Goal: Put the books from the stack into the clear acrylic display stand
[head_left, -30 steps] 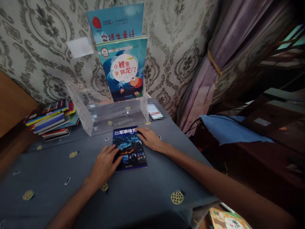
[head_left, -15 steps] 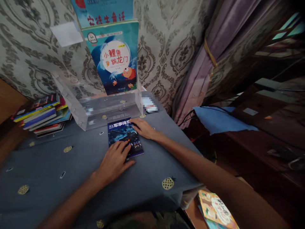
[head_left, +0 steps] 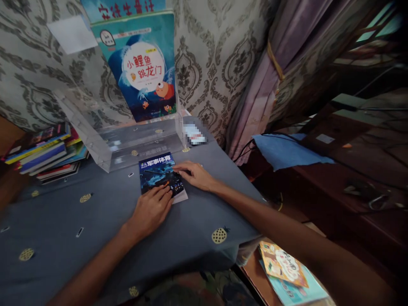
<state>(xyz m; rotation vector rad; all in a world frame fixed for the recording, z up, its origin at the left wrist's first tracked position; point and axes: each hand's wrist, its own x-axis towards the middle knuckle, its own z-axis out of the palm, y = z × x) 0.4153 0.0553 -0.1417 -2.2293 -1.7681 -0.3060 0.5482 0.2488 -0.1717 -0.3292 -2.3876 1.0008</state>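
Note:
A dark blue magazine (head_left: 156,173) with a tank on its cover lies on the grey-blue tablecloth. My left hand (head_left: 154,209) is at its lower edge, fingers together and closed on the cover; the thumb is mostly hidden. Pale paper shows below the cover at the lower right corner. At the right edge of the magazine rests my right hand (head_left: 195,175), its fingers stretched out and the fingertips touching the cover. Just behind stands a clear acrylic stand (head_left: 106,159), with a teal picture book (head_left: 143,68) upright in it.
A stack of books (head_left: 47,153) sits at the left back. Right of the stand lies a phone-like object (head_left: 195,134), partly blurred out. Below the table's right edge are more picture books (head_left: 283,263). A blue cloth (head_left: 287,151) lies on furniture to the right.
My left hand's thumb has tucked in from its spread position. The cover's lower right corner has risen, and pale paper now shows there. The view has shifted slightly.

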